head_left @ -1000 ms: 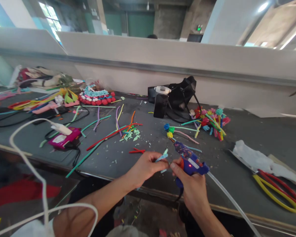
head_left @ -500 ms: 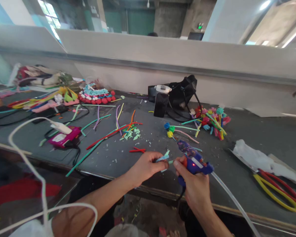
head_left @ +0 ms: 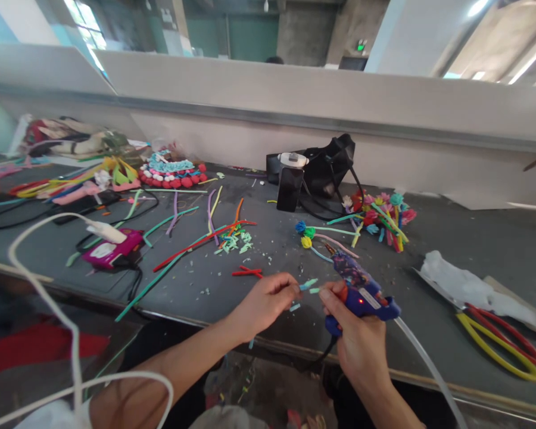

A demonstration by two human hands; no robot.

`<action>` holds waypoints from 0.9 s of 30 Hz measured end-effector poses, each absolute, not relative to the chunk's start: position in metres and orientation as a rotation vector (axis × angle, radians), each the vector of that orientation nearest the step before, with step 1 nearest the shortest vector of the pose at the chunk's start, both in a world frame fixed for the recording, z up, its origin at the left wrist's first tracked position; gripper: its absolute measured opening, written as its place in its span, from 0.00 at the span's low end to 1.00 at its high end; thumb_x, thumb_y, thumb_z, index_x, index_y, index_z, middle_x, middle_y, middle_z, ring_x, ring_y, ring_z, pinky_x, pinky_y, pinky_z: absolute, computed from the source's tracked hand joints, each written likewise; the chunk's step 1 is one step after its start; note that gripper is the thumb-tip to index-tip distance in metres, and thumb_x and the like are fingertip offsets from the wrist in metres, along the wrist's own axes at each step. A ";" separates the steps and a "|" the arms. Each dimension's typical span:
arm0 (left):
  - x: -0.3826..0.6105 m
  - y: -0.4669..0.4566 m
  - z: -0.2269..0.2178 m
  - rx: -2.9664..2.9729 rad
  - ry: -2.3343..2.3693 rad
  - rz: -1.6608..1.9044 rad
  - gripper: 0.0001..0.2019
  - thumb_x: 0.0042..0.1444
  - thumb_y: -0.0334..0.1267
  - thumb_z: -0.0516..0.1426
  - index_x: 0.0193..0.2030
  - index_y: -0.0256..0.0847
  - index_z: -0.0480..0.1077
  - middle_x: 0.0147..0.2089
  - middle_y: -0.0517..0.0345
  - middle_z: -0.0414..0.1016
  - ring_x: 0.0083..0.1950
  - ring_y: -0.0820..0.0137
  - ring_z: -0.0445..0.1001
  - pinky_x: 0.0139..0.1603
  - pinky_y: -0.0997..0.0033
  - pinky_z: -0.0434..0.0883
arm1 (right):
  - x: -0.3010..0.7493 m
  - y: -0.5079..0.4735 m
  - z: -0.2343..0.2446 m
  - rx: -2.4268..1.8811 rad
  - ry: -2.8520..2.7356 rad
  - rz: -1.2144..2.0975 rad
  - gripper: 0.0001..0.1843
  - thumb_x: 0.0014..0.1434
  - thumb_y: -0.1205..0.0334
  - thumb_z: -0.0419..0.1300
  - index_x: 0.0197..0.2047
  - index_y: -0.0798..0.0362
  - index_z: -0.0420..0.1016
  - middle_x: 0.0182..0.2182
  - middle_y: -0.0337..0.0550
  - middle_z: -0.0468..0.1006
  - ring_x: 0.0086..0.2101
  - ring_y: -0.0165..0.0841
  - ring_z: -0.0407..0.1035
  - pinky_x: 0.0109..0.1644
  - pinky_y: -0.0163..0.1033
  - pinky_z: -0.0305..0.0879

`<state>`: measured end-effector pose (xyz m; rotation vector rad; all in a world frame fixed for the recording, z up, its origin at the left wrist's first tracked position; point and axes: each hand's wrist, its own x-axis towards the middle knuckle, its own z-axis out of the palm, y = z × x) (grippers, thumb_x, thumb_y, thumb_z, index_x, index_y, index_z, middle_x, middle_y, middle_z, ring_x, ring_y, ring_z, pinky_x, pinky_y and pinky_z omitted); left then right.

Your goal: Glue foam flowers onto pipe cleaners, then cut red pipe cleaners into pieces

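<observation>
Between the fingertips of my left hand [head_left: 271, 301] is a short blue pipe cleaner [head_left: 304, 287] with pale green at its tip, pointing right. My right hand [head_left: 361, 342] grips a dark blue patterned glue gun [head_left: 355, 279], its red light lit and its nozzle pointing up and left. The thumb and forefinger of that same hand also pinch a small pale green piece [head_left: 314, 291], close to the tip of the blue pipe cleaner. Below them a light blue scrap [head_left: 294, 307] lies on the table. A clear glue stick [head_left: 422, 351] trails from the gun's rear.
Pipe-cleaner flowers [head_left: 307, 233] lie beyond the gun, beside a colourful bunch [head_left: 384, 214]. Green cuttings [head_left: 236, 238] and long pipe cleaners [head_left: 174, 268] spread to the left. A phone [head_left: 289, 189] leans on a black bag [head_left: 333, 167]. Scissors [head_left: 500, 342] lie right, a purple power adapter [head_left: 111, 249] left.
The blue pipe cleaner has turned in my left fingers and its tip now reaches toward the green piece. My right hand and the glue gun have moved slightly right.
</observation>
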<state>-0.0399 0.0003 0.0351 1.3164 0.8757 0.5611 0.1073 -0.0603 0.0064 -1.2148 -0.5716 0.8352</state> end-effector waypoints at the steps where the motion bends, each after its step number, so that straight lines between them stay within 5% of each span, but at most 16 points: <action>1: -0.040 0.000 0.035 1.319 0.878 0.562 0.12 0.58 0.46 0.55 0.32 0.37 0.67 0.21 0.68 0.56 0.23 0.78 0.51 0.24 0.75 0.48 | 0.107 -0.060 0.006 -1.226 -0.571 0.824 0.13 0.43 0.61 0.73 0.30 0.53 0.75 0.28 0.35 0.76 0.27 0.26 0.65 0.33 0.33 0.63; 27: -0.041 -0.002 0.036 1.324 0.855 0.540 0.12 0.57 0.44 0.55 0.32 0.36 0.72 0.18 0.70 0.53 0.21 0.78 0.49 0.23 0.74 0.47 | 0.107 -0.057 0.001 -1.414 -0.562 0.756 0.14 0.42 0.57 0.73 0.31 0.53 0.80 0.27 0.37 0.77 0.28 0.29 0.68 0.33 0.35 0.65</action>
